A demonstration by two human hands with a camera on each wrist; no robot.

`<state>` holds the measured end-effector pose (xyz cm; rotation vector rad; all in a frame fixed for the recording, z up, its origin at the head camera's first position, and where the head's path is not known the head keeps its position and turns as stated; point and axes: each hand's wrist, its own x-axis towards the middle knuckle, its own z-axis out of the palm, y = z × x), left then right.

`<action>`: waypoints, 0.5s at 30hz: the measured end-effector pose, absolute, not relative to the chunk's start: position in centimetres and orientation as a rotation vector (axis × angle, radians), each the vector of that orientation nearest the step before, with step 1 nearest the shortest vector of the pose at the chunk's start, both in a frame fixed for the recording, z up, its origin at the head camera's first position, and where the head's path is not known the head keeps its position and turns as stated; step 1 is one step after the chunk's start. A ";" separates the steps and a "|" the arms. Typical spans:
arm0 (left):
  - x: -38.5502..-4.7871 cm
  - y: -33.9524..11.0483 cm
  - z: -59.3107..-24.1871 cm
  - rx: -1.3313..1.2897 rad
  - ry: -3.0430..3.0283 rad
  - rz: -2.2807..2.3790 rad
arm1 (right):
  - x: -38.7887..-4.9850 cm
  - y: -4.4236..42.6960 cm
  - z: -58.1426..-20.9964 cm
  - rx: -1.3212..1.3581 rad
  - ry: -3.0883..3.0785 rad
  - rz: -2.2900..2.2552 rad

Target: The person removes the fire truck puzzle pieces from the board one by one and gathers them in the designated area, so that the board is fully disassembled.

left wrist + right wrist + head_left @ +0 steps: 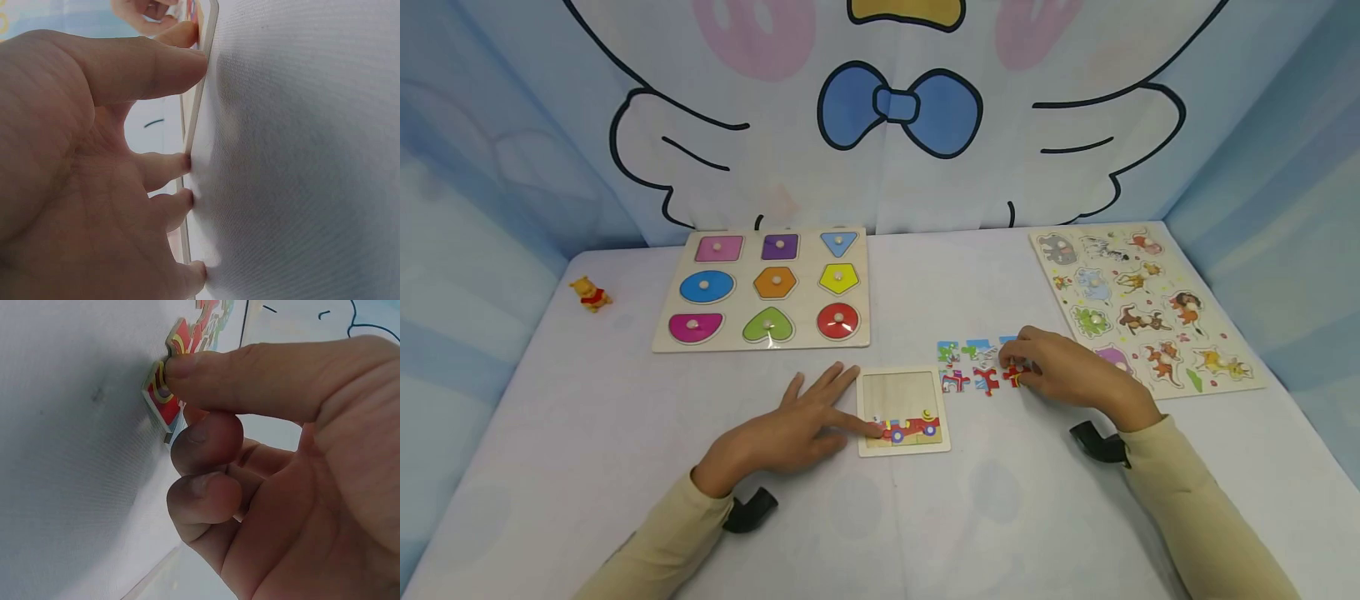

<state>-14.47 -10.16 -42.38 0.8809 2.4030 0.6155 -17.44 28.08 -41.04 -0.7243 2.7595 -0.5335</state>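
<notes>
In the head view a small wooden puzzle tray [898,382] lies in the middle of the table, with red car pieces [917,427] along its lower edge. My left hand [782,429] is spread beside it, its thumb resting on the tray's left side. In the left wrist view, the left hand [94,156] touches the tray rim [199,103] and the white cloth. My right hand [1067,371] pinches a red jigsaw piece [164,400] with a yellow curve, low at the cloth; the fingertips behind it are partly hidden. Several loose jigsaw pieces [983,381] lie left of that hand.
A wooden shape board [737,308] with knobbed pieces stands at the back left. An animal puzzle board [1217,333] lies at the right, close to the right hand. A small yellow bear figure [591,294] sits at the far left. Behind the table hangs a printed curtain [895,192].
</notes>
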 end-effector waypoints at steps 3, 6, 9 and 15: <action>-14.5 -10.2 -42.5 0.883 2.406 0.611 | -17.4 28.0 -41.0 -0.721 2.762 -0.528; -14.5 -10.1 -42.7 0.878 2.409 0.602 | -17.4 28.0 -41.0 -0.714 2.766 -0.518; -14.5 -10.1 -42.7 0.884 2.410 0.607 | -17.4 28.1 -40.9 -0.696 2.774 -0.507; -14.5 -10.1 -42.6 0.886 2.408 0.611 | -17.4 28.0 -40.9 -0.710 2.771 -0.522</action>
